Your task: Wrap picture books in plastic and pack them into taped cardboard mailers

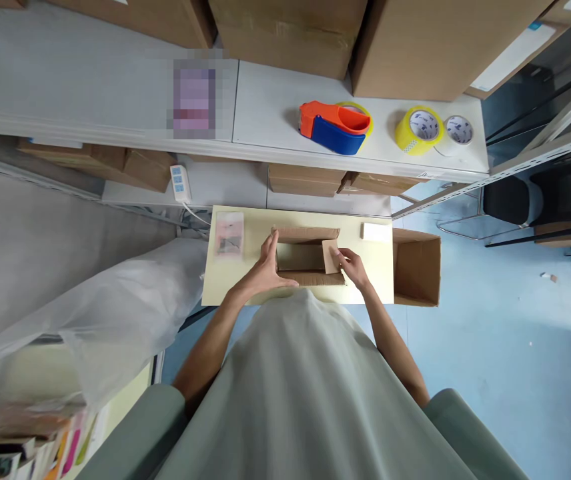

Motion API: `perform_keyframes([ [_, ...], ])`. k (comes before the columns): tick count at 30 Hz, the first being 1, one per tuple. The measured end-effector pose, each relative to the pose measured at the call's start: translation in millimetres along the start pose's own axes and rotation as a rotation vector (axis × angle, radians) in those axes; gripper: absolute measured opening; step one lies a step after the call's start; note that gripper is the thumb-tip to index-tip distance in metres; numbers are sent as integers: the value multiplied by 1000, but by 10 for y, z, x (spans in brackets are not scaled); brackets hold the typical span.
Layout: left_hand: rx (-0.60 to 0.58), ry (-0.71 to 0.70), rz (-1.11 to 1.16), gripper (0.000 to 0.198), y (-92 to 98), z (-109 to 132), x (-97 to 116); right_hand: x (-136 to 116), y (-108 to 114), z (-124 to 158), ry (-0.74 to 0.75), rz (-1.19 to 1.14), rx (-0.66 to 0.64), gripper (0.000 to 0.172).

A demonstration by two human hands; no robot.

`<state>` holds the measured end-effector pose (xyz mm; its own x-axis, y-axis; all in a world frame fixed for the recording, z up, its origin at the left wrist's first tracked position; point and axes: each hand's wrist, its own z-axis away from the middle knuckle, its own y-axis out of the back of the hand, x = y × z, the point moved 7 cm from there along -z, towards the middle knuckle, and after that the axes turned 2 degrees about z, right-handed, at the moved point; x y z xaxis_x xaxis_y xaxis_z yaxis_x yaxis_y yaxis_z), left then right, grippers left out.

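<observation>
A small brown cardboard box (305, 257) lies open on a pale yellow table (255, 233). My left hand (268, 267) rests against the box's left end, fingers stretched up along it and thumb along the near edge. My right hand (353, 265) pinches the right-hand flap (330, 257), which is folded inward over the opening. A clear packet with a pink item (229, 235) lies to the left of the box. A small white item (375, 231) lies to the right of it.
A larger open cardboard box (415, 267) stands against the table's right side. On the shelf behind lie an orange and blue tape dispenser (335, 123), a yellow tape roll (418, 129) and a white roll (458, 131). Big cartons sit above; plastic-covered goods at left.
</observation>
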<state>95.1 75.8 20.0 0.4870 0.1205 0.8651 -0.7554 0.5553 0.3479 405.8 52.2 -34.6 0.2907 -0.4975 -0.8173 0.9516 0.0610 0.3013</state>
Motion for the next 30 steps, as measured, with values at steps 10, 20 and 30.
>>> perform_keyframes([
  [10, 40, 130, 130, 160, 84, 224, -112, -45, -14, 61, -15, -114, -62, 76],
  [20, 319, 78, 63, 57, 260, 141, -128, -77, 21, 102, 0, -85, -141, 85],
  [30, 446, 113, -147, 17, 133, 124, -176, -74, -11, 36, 41, -27, -76, 85],
])
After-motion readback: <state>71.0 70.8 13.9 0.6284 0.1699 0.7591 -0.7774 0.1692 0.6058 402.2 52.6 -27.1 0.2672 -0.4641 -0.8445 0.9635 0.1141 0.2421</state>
